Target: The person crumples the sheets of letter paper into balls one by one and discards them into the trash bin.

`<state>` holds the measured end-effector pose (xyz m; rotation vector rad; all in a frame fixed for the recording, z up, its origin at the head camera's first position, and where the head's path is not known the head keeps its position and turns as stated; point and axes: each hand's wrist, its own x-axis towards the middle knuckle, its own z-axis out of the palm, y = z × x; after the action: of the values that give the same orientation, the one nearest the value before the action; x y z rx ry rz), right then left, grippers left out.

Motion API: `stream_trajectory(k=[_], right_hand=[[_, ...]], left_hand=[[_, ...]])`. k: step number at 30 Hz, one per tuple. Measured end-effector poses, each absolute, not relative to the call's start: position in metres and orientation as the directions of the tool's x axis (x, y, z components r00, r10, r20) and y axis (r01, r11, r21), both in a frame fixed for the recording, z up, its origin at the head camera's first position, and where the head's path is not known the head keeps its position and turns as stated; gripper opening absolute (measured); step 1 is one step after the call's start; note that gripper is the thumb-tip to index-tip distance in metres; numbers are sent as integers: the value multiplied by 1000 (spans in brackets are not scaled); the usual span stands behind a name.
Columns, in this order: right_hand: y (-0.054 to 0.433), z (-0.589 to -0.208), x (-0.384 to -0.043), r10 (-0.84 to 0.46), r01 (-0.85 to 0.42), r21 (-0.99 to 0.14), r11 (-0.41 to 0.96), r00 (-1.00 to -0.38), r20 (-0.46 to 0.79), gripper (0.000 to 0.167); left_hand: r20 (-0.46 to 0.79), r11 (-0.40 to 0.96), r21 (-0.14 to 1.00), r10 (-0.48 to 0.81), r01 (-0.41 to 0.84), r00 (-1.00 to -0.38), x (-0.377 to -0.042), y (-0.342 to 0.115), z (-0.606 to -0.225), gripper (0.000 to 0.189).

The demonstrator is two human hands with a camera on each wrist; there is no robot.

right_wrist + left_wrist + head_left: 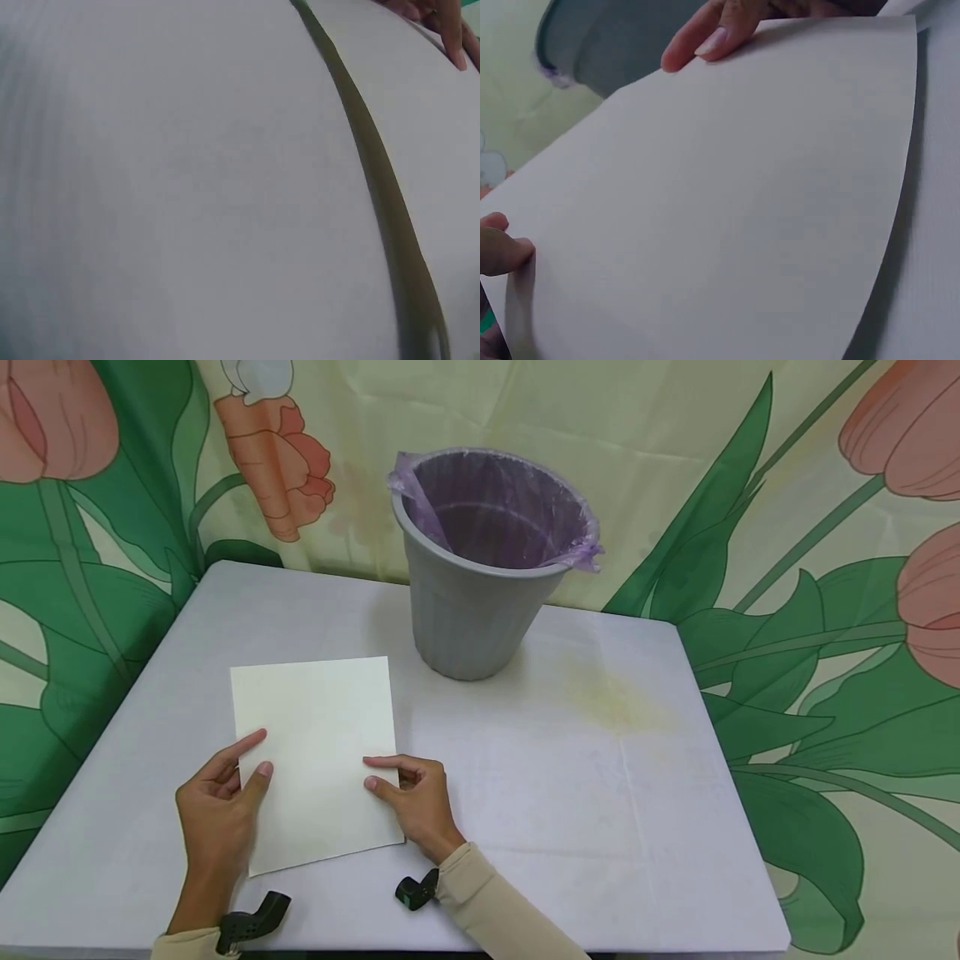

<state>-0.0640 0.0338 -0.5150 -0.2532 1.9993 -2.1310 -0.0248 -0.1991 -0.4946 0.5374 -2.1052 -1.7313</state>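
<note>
A white sheet of paper (322, 718) is held by both hands over the near left part of the table. My left hand (221, 810) pinches its left edge, the thumb on top and some fingers hidden behind the sheet. On the opposite edge, my right hand (422, 797) pinches the paper with thumb and index finger showing on its face. In the left wrist view the sheet (727, 172) bends slightly, its edge raised off the cloth. The right wrist view shows mostly white surface, with fingers (452, 34) at the upper right corner.
A grey bin (480, 618) lined with a purple plastic bag (577, 553) stands at the back middle of the table. White cloth (555, 827) covers the table, with a yellowish stain at right. Behind hangs a flower-printed curtain (525, 402). Dark wrist devices sit below both hands.
</note>
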Motion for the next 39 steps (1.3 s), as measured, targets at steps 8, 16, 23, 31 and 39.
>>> stream_trajectory(k=[8, 16, 23, 31, 39], right_hand=[[53, -506, -73, -244, 15, -999, -43, -970, -4, 28], [60, -500, -76, -243, -44, -995, -87, -968, 64, 26], [55, -498, -74, -249, 5, -982, -191, -968, 43, 31], [44, -498, -66, -270, 95, -958, -269, -963, -20, 36], [43, -499, -65, -247, 122, -946, -300, -968, -47, 39]], left_hand=[[21, 52, 999, -449, -2, -893, -25, -182, -492, 43], [-38, -11, 999, -362, -37, -931, -25, -165, -492, 43], [-3, -10, 1000, -290, 0, -957, -25, -148, -492, 40], [-20, -91, 996, -232, 1, -972, -24, -132, -493, 46], [-9, -135, 990, -272, 29, -962, -24, -128, -494, 54]])
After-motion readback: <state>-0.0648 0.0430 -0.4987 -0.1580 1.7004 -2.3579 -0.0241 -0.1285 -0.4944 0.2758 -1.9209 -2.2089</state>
